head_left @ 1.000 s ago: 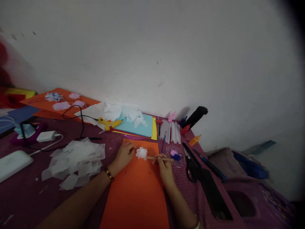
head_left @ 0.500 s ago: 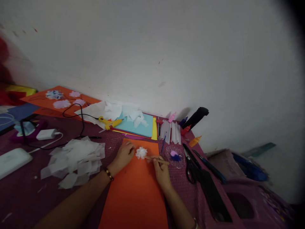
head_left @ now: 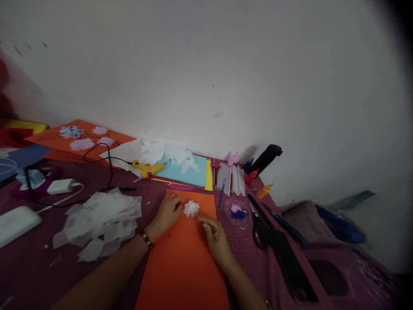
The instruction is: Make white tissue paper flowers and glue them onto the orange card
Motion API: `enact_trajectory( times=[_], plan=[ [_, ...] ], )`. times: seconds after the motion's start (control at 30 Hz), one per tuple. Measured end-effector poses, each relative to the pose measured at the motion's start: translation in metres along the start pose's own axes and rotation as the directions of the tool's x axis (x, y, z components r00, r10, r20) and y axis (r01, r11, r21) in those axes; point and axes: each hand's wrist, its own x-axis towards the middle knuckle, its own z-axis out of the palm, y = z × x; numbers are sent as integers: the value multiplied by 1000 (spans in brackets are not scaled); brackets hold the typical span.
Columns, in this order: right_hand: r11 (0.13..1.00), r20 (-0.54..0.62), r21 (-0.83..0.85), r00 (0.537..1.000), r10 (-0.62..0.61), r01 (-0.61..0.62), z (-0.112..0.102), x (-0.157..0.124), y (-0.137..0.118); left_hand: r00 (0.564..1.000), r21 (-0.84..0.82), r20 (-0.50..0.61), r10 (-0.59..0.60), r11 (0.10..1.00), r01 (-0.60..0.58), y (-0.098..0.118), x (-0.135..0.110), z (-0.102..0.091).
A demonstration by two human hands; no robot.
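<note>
A white ruffled paper flower (head_left: 191, 208) lies on a long orange sheet (head_left: 183, 262). My left hand (head_left: 167, 212) rests at the sheet's left edge, just beside the flower. Its fingers are curled in, and whatever they may hold is hidden. On the flower's right, my right hand (head_left: 217, 241) is closed in a pinch around a thin wooden stick (head_left: 204, 220). The stick's front end points toward the flower and much of it is covered by the fingers. Right of that hand, pink and dark blue paint (head_left: 238, 211) sits on a clear palette.
Loose white tissue squares (head_left: 103, 219) are piled at left, near a white power strip (head_left: 19, 224). Behind lie a yellow glue gun (head_left: 147, 168) and coloured sheets (head_left: 180, 174). Scissors (head_left: 259, 228), a blue brush (head_left: 222, 193) and paint bottles (head_left: 264, 190) are at right.
My right hand has drawn down slightly from the flower, and the stick has turned so less of it shows. My left hand stays in place. The view has shifted a little.
</note>
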Motion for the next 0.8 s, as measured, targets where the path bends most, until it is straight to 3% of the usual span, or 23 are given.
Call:
enact_trajectory(
  times=[0.13,0.27,0.47,0.6,0.8],
  plan=[
    [995,6,79,998,63,-63,-3,4,-4,1000,4,1,15,1000,-15,2,0,-1],
    [961,-93,248,985,146,-119,-7,8,-7,1000,3,9,19,1000,-19,0,1,0],
    [873,-233,449,919,319,-189,-11,10,-11,1000,1,22,16,1000,-16,2,2,-2],
    [813,-237,538,886,399,-223,-16,13,-7,999,19,37,17,1000,-18,3,2,-3],
    [777,-255,597,871,420,-200,-24,16,2,1000,29,24,20,999,-20,2,3,-3]
  ],
)
